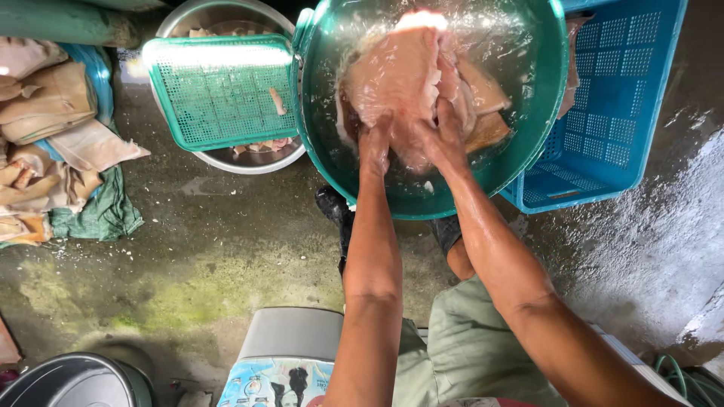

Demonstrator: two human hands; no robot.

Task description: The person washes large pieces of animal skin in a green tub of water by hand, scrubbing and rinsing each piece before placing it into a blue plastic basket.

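Wet, stained concrete floor point(226, 256) is seen below; pale raw meat slabs point(400, 75) are gripped by left hand point(375, 147) and right hand point(445, 136) inside a round green plastic basin point(543, 113).

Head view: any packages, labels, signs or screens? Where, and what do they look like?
Printed sheet: bottom centre, on the grey seat by the person's knee; pale blue, with dark figures.
No screens or signs show.
Both hands, left hand and right hand, hold a pale pink piece in the green basin.

Glossy wet green plastic basin point(528, 143), perforated matt blue plastic crate point(618, 98), shiny metal bowl point(249, 160), rough, seemingly concrete floor point(226, 249).
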